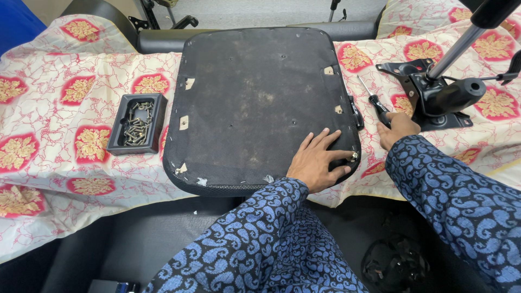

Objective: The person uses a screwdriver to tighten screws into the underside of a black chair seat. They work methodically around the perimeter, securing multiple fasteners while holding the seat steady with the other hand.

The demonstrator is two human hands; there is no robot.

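Note:
An upturned black chair seat [255, 103] lies on a patterned cloth, underside up. My left hand [320, 160] rests flat on its near right corner, with the fingertips at a small screw [354, 156] standing in the corner hole. My right hand [398, 129] is closed around the black handle of a screwdriver [374, 100], whose shaft lies on the cloth pointing away from me, just right of the seat.
A black tray [116, 130] holding several screws sits left of the seat. A black chair mechanism plate [434, 95] with a metal gas cylinder [456, 51] lies at the right. The floral cloth [54, 119] covers the work surface.

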